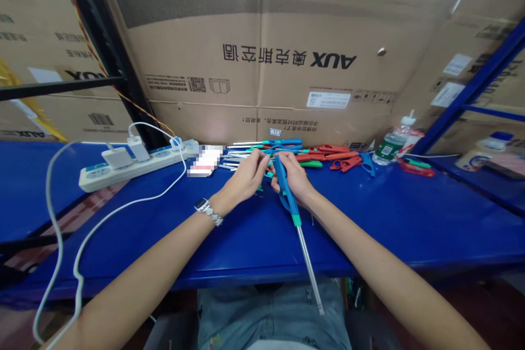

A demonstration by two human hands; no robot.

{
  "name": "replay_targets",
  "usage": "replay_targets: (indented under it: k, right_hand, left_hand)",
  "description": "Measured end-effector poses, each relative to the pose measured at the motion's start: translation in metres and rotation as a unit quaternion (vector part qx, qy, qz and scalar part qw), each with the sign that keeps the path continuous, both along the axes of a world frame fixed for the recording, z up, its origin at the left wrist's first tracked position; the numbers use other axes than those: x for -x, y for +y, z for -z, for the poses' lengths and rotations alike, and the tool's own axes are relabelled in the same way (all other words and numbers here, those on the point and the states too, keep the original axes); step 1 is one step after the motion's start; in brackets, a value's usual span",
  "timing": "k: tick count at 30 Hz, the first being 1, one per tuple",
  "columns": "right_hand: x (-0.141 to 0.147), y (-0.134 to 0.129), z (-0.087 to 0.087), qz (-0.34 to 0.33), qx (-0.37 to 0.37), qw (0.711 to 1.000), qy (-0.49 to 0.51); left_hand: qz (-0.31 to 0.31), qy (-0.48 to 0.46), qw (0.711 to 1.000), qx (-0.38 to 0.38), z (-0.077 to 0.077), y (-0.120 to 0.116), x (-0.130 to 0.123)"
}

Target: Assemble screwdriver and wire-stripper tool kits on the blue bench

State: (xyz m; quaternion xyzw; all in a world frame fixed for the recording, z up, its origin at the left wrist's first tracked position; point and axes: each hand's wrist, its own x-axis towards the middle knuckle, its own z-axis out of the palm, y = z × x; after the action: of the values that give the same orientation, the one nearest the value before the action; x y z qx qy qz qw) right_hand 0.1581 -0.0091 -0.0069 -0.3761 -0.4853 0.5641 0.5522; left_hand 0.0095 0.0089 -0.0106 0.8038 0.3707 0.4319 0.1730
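Observation:
In my right hand (298, 178) is a blue long-necked lighter (290, 199). Its green collar and metal tube slant down toward me, past the table's front edge. My left hand (249, 175) has its thumb and fingers pinched together just left of the lighter's handle end; whatever they hold, if anything, is too small to make out. Behind both hands lies a pile of similar lighters, with blue ones (287, 143) and red ones (334, 149). A green handle (310, 164) shows beside my right hand. Small green bits lie below my left hand.
The blue table (164, 240) backs onto a large cardboard box (262, 22). At left are a white power strip (94, 179) with chargers, a looping white cable (118, 206) and a phone (203, 161). A bottle (388, 147) stands right, near a red lighter (415, 168).

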Motion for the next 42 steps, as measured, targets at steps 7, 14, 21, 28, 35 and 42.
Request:
replay_targets:
  k: [7,14,21,28,35,42]
  right_hand:
    - [0.005,-0.009,0.020,0.012,0.004,0.999,-0.039]
    - [0.007,-0.014,0.017,-0.002,-0.009,0.998,-0.057]
    - [0.009,-0.010,0.017,0.025,-0.001,0.996,-0.083]
    - [0.009,-0.010,0.016,0.036,0.039,0.998,-0.042]
    - [0.009,-0.013,0.013,0.021,0.026,0.998,-0.048]
    - [-0.003,-0.006,0.002,0.061,0.024,0.997,0.041]
  left_hand:
    - [-0.003,0.129,0.991,-0.042,0.004,-0.009,-0.010]
    - [-0.005,0.112,0.994,-0.007,0.001,-0.009,-0.008]
    - [-0.031,0.031,0.997,0.056,0.002,-0.002,-0.010]
    - [-0.016,0.079,0.997,-0.007,0.001,-0.006,-0.008]
    - [0.018,0.104,0.994,-0.021,0.001,-0.001,-0.005]
    - [0.029,0.073,0.997,0.001,0.000,0.014,0.016]
